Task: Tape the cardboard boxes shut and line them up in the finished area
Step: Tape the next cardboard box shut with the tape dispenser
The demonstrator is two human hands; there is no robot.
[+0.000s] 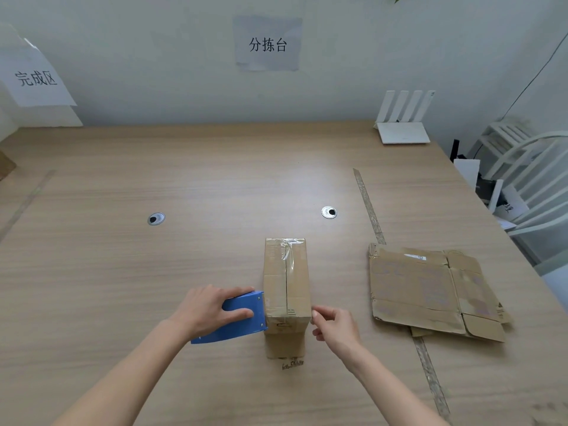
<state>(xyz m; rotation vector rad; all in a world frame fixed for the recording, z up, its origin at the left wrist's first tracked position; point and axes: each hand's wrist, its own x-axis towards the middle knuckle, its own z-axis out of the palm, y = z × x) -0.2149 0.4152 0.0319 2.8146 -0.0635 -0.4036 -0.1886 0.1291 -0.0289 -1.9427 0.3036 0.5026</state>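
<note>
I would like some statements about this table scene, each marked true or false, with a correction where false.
1. The left hand rests on a blue tape dispenser. True.
2. The dispenser is on the right side of the upright cardboard box. False: it is against the box's left side.
3. The right hand holds the flattened cardboard. False: its fingers are at the box's near right edge, and the flattened cardboard lies apart, further right.
4. A white router stands at the far right of the table. True.
5. The box lies next to the wall. False: it stands near the person.
</note>
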